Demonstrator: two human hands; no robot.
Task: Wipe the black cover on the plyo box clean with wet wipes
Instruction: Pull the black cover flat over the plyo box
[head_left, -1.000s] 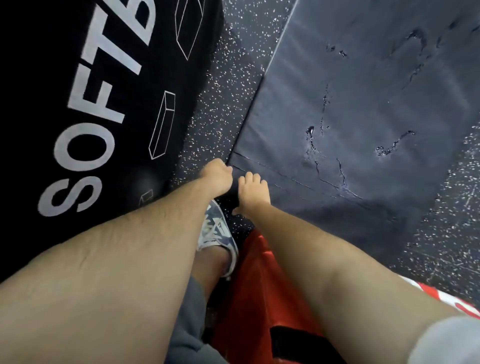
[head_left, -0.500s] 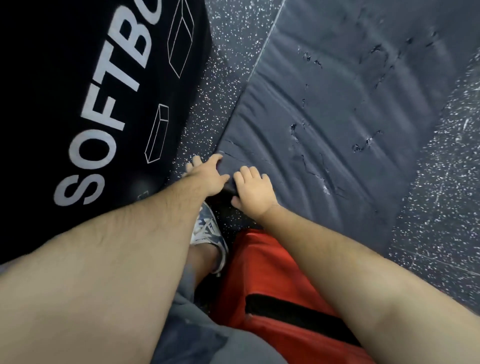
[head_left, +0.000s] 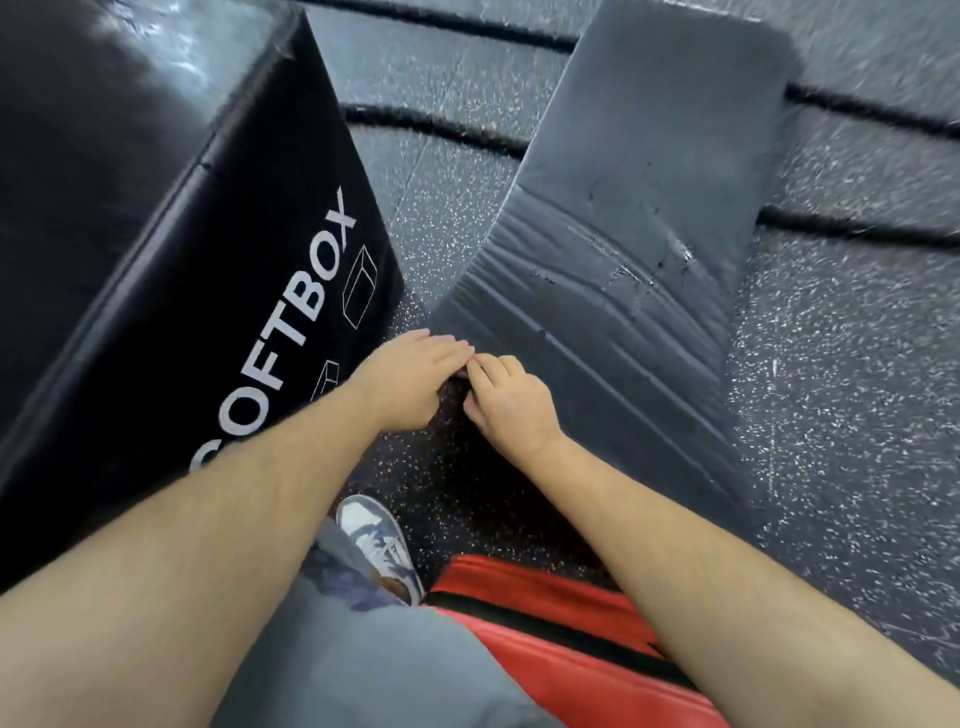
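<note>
Both hands have come up off the floor with the near corner of the cover (head_left: 649, 208), and the head camera now takes in its whole length, which the earlier frame cropped. From the head view, the dark grey padded sheet lies on the speckled rubber floor (head_left: 831, 364) just right of the plyo box (head_left: 182, 234), a glossy black vinyl block lettered in white. The right hand (head_left: 511, 402) curls its fingers onto the corner's edge in a pinch. The left hand (head_left: 410, 379) lies over the same corner with fingers fairly straight; whether it grips underneath cannot be told. Creases run across the cover's middle, so it looks soft and limp rather than stiff, probably light but floppy, and is best held at corners or along a seam. Its surface is matt and scuffed, with small cracks. A shoe (head_left: 376, 540) and a red pad (head_left: 545, 639) sit nearest the camera. No wipe is in sight.
</note>
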